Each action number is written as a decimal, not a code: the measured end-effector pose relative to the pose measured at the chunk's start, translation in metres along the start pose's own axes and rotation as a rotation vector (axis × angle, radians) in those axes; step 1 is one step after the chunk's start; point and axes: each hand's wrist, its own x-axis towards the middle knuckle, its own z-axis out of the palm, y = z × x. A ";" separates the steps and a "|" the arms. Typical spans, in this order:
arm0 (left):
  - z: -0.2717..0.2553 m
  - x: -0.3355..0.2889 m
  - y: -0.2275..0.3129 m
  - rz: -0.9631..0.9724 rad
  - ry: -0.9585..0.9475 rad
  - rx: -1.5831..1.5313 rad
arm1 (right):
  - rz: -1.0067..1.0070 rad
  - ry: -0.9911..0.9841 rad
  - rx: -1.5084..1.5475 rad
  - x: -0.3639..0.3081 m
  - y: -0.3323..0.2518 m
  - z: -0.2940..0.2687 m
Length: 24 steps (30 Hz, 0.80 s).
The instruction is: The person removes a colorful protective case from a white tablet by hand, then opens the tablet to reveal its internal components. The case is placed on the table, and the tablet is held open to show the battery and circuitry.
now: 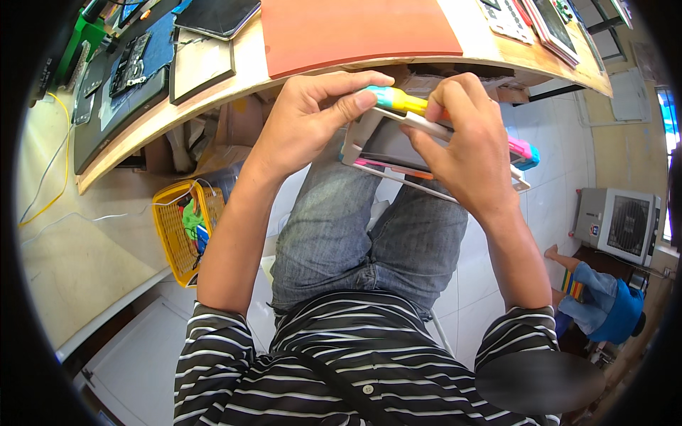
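The plastic piece (398,99) at my fingers (355,108) runs from turquoise to bright yellow, and the frame (361,133) below it is off-white, with a pink-and-blue part (524,152) at its right. My shirt (312,328) is black with white stripes, my jeans (327,234) faded grey. The desk (245,64) is pale wood-brown, the mat (362,32) on it orange-red, the basket (168,238) golden yellow, the floor tiles (472,284) white, and the other person's top (619,312) bright blue.

On my feed I can read no lettering: the small multicoloured sticker (594,230) on the boxy grey-white fan unit (629,226) is too tiny.
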 end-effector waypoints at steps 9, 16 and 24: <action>0.016 -0.006 -0.028 -0.019 0.062 -0.098 | -0.190 0.088 0.038 -0.022 -0.010 -0.026; 0.044 -0.003 -0.038 0.133 0.317 -0.128 | 0.088 -0.287 0.452 -0.059 -0.008 -0.093; 0.018 -0.040 -0.037 -0.045 0.489 -0.115 | -0.009 -0.002 0.484 -0.094 0.051 -0.238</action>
